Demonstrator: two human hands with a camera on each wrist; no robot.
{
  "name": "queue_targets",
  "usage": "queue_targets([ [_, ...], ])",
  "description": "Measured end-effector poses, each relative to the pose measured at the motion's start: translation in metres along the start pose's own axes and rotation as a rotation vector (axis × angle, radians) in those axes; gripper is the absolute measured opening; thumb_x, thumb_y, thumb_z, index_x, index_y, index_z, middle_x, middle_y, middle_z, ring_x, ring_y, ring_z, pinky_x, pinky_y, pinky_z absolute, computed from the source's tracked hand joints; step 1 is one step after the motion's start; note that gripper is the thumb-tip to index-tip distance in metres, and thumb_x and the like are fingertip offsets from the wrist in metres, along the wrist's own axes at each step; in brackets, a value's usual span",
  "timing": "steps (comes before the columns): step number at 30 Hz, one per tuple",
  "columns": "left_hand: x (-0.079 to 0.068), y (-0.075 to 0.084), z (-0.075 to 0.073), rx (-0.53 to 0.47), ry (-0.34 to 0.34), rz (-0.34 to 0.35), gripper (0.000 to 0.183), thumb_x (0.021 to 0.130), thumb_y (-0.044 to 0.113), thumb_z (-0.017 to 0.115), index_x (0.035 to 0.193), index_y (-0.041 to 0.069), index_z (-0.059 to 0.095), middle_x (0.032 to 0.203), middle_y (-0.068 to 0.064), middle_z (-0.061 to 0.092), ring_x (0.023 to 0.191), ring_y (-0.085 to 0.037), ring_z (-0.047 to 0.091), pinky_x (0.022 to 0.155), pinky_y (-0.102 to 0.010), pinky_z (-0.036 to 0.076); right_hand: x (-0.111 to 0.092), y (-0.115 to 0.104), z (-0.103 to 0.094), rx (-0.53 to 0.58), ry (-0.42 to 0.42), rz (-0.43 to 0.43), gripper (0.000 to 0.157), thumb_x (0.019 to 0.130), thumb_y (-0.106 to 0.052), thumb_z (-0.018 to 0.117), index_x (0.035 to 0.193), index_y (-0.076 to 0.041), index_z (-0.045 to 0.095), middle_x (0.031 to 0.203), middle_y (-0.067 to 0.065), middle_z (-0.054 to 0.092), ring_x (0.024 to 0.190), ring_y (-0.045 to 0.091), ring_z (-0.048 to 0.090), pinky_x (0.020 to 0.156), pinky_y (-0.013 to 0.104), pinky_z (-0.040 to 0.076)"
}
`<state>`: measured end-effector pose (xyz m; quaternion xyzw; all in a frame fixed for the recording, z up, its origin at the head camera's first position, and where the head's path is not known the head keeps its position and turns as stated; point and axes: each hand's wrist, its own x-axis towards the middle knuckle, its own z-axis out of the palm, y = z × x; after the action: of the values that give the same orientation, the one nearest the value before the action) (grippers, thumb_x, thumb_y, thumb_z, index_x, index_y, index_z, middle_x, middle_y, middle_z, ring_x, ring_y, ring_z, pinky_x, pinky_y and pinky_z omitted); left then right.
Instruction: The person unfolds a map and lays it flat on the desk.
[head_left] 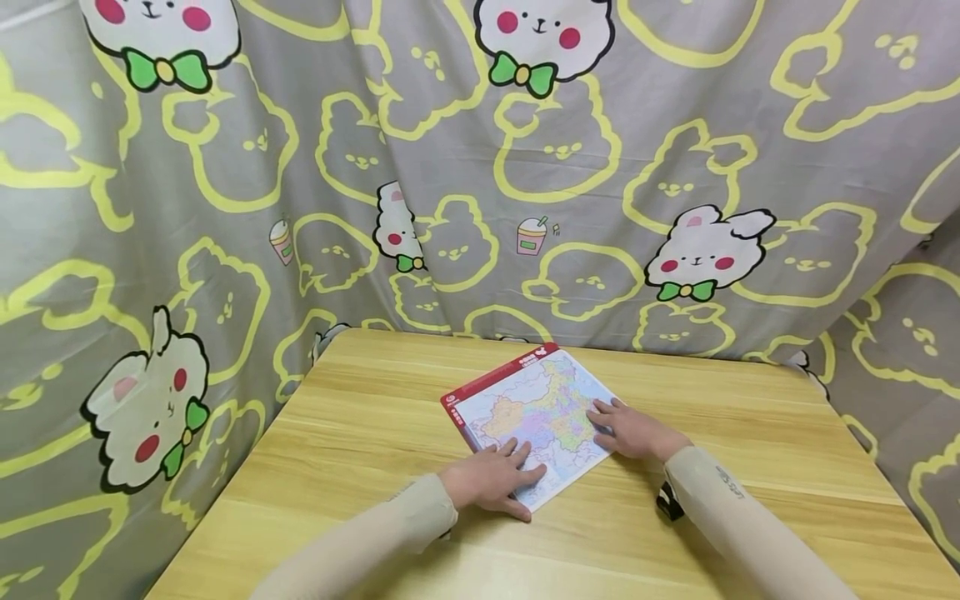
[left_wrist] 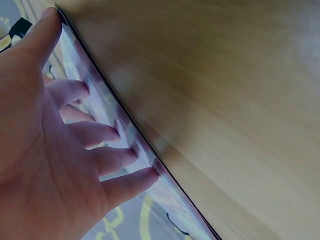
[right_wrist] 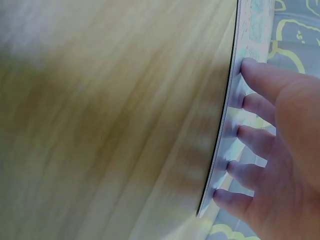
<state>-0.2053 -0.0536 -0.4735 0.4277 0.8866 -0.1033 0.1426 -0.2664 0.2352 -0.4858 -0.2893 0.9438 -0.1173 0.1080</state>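
Note:
A thin rectangular map board (head_left: 551, 408) with a red border along its far and left sides lies turned at an angle on the wooden table. Pastel regions and pale blue cover its surface. My left hand (head_left: 495, 479) rests on its near left part with fingers spread, the thumb at the near corner. On the right edge, my right hand (head_left: 633, 432) touches the surface with its fingertips. Seen low in the left wrist view, the board (left_wrist: 107, 100) is a slim strip under the fingertips. In the right wrist view its edge (right_wrist: 227, 130) runs alongside the spread fingers.
The wooden table (head_left: 337, 433) reaches back to a grey curtain (head_left: 465, 150) printed with yellow outlines and white cartoon animals. The curtain also hangs along the left and right sides. A black wrist-worn item (head_left: 669, 502) shows beneath the right sleeve.

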Motion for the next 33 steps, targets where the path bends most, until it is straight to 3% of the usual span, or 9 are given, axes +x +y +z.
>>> queue_targets([
  [33, 0.013, 0.02, -0.007, 0.069, 0.002, 0.028, 0.076, 0.085, 0.072, 0.039, 0.15, 0.035, 0.025, 0.154, -0.007, 0.024, 0.139, -0.027, 0.024, 0.105, -0.042, 0.033, 0.015, 0.008, -0.001, -0.041, 0.034, -0.002, 0.051, 0.097, -0.028, 0.052, 0.137, 0.004, 0.046, 0.142, 0.032, 0.034, 0.125, 0.06, 0.026, 0.102, 0.063, 0.024],
])
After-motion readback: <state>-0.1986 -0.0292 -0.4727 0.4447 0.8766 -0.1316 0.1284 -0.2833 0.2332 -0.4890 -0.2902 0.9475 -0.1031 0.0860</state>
